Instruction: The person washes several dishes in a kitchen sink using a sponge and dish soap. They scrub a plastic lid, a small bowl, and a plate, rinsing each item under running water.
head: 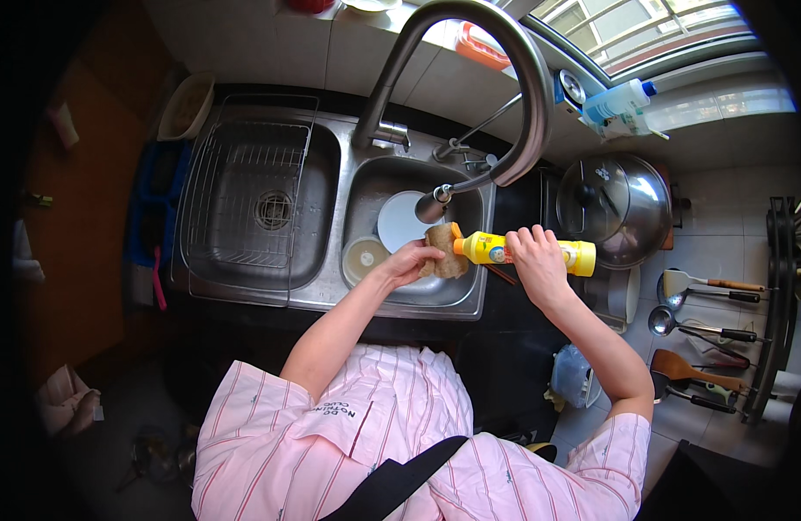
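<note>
Over the right sink basin (pixel 413 299), my left hand (pixel 410 262) holds a brownish scrubbing cloth or sponge (pixel 447 257). My right hand (pixel 537 264) grips a yellow dish-soap bottle (pixel 488 247), tilted on its side, its orange neck against the cloth. An open orange cap shows at the cloth's upper edge. Below my hands in the basin lie a white plate (pixel 400 218) and a pale round bowl (pixel 363 259). The pull-down spout head (pixel 432 206) of the arched faucet hangs just above the plate. Whether soap is flowing cannot be seen.
A wire rack (pixel 244 260) spans the left basin. A large lidded wok (pixel 612 208) stands on the right, beyond the chopsticks (pixel 501 273) on the black counter. Ladles and spatulas (pixel 687 365) hang at the far right. A blue-capped bottle (pixel 615 101) stands near the window.
</note>
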The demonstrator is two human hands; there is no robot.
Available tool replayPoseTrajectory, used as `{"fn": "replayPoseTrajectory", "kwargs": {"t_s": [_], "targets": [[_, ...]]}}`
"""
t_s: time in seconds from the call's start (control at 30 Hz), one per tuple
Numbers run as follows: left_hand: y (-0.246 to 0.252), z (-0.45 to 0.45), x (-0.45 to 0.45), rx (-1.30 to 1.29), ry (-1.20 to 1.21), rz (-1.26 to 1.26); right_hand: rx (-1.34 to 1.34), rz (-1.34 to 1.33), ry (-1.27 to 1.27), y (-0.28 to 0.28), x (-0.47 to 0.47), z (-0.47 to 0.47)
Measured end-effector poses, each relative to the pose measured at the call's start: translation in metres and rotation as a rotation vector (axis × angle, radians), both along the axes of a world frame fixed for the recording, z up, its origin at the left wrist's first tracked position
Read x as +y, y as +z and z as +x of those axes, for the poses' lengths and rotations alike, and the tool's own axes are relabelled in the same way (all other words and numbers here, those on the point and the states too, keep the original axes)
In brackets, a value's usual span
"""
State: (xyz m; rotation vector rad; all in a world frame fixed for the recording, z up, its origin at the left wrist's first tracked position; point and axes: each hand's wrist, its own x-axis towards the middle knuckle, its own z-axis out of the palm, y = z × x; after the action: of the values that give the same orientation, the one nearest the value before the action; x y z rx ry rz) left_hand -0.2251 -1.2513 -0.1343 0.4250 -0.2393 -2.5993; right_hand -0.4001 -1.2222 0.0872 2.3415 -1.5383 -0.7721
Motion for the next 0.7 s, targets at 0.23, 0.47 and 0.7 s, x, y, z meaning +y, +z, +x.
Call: {"fn": "replayPoseTrajectory", "kwargs": {"t_s": [0.23,0.47,0.7], "targets": [[-0.003,-0.001,-0.001,0.007,-0.018,0.009,0.014,-0.008,0.021,-0.005,0.000,-0.009],[0.005,0.000,0.002,-0.012,-0.010,0.016,-0.053,0.038,0.026,-0.005,-0.002,-0.014],[0.012,0.004,0.000,-0.010,0.003,-0.015,-0.159,0.073,-0.115,-0.013,0.003,-0.026]]}}
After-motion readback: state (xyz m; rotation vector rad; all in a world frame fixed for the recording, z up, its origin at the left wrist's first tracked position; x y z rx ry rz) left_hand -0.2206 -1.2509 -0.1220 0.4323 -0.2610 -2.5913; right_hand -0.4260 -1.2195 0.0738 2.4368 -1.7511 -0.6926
